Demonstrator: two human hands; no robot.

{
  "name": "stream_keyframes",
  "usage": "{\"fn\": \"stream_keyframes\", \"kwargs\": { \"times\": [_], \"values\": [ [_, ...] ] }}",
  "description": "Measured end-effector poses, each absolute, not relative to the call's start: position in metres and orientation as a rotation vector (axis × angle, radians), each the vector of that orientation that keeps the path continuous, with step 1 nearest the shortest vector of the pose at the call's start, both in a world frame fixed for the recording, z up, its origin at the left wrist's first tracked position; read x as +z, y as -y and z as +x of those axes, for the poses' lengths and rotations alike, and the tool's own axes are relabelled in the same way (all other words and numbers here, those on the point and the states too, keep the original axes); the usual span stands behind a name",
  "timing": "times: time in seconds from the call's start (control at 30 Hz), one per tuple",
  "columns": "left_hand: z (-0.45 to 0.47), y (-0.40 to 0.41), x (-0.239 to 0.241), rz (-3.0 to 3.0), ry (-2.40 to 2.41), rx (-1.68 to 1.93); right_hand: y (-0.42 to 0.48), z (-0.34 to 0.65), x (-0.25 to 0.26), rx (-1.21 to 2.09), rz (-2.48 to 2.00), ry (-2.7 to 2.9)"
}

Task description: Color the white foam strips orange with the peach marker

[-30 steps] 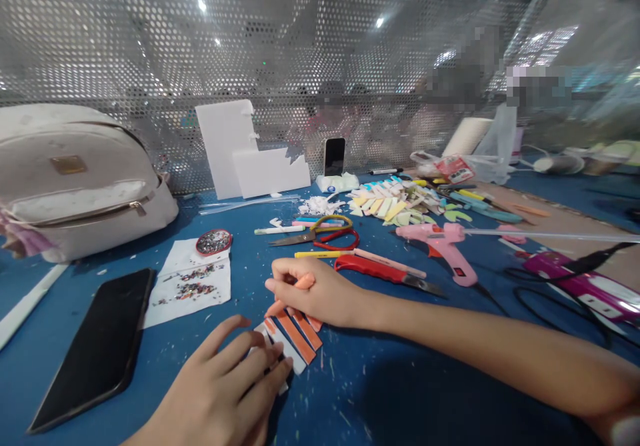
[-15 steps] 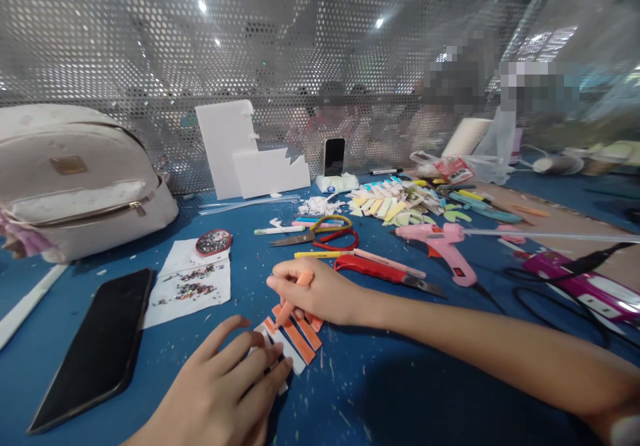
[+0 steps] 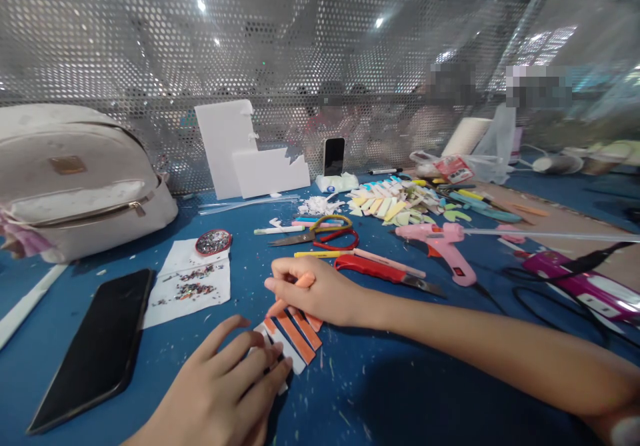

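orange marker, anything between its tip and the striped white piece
Nothing visible does. The right hand holds the orange marker with its tip at the striped piece; the left hand presses the piece's near end, beside the tip.

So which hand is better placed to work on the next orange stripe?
Right, probably. The right hand grips the orange stick, its tip on the striped piece. The left hand lies flat on that piece's near end, pressing it to the table.

Left hand (image 3: 225,386) flat, right hand (image 3: 313,293) curled (pinching).
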State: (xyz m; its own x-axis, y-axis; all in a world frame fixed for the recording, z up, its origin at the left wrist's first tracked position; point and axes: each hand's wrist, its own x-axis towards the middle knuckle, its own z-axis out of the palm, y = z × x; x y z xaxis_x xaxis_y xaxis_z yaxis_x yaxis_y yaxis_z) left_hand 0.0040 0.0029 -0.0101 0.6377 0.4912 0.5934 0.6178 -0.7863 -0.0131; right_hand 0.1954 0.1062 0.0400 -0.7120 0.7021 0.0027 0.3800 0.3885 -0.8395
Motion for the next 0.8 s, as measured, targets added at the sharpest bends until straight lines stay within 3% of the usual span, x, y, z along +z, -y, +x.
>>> {"fn": "stream_keyframes", "kwargs": {
  "times": [0.8],
  "values": [
    [0.0039,-0.0029,-0.0087,-2.628,0.892,-0.862,-0.1063,0.1940,0.0414,1.326,-0.972,2.256]
  ]
}}
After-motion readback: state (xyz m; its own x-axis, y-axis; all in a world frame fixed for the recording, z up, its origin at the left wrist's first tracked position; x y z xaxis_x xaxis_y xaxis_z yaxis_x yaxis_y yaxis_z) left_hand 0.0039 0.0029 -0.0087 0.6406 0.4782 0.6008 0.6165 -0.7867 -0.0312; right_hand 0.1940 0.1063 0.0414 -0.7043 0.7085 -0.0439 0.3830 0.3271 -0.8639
